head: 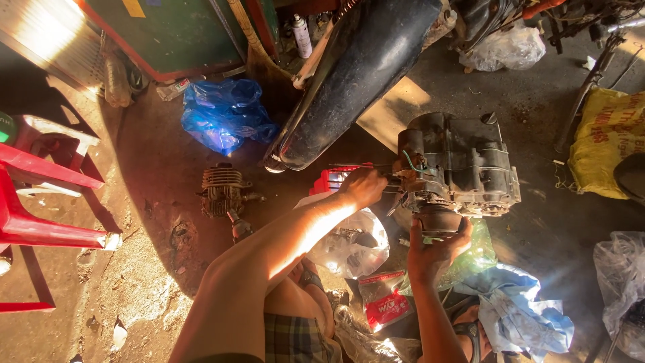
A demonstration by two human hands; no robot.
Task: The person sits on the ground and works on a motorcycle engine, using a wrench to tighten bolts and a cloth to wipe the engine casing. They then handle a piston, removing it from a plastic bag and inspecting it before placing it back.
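Note:
A dark, greasy motorcycle engine block [463,161] sits on the workshop floor in front of me. My left hand [363,186] reaches in from the left and grips the long studs that stick out of the engine's left side. My right hand [435,247] comes up from below and cups the round part under the engine. A thin green wire [407,161] curls near the studs. A finned engine cylinder [223,190] lies apart on the floor to the left.
A black motorcycle seat [363,67] leans across the top. A blue plastic bag [225,114], a clear bag of parts [353,245], a red packet [384,302] and a blue cloth [524,309] lie around. A red plastic stool [40,202] is left, a yellow sack [608,141] right.

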